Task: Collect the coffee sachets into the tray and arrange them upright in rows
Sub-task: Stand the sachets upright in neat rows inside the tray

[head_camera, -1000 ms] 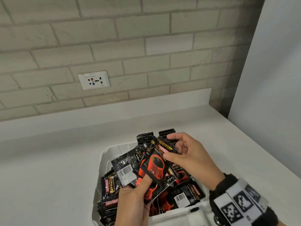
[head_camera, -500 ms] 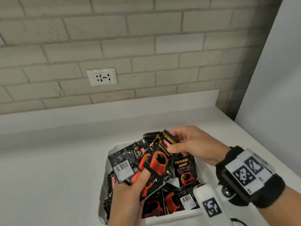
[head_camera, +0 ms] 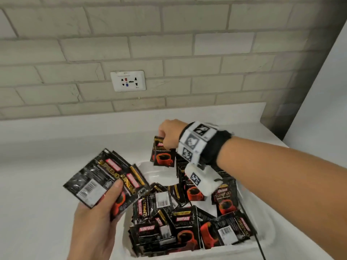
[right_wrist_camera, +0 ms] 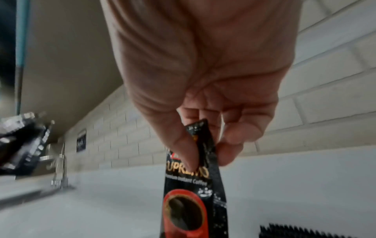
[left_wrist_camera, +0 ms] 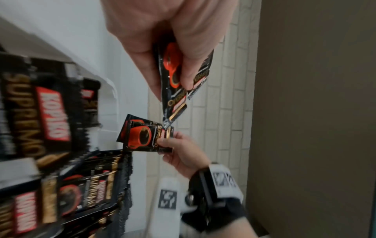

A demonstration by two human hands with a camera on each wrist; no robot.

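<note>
One white tray is seen on the counter, heaped with loose sachets, too many and too overlapped to be counted. A fan of sachets, at least three, is gripped in the left hand just left of the tray. Two sachets, it seems, are pinched at the top by the right hand and hung upright over the tray's far edge. One socket is set in the brick wall.
</note>
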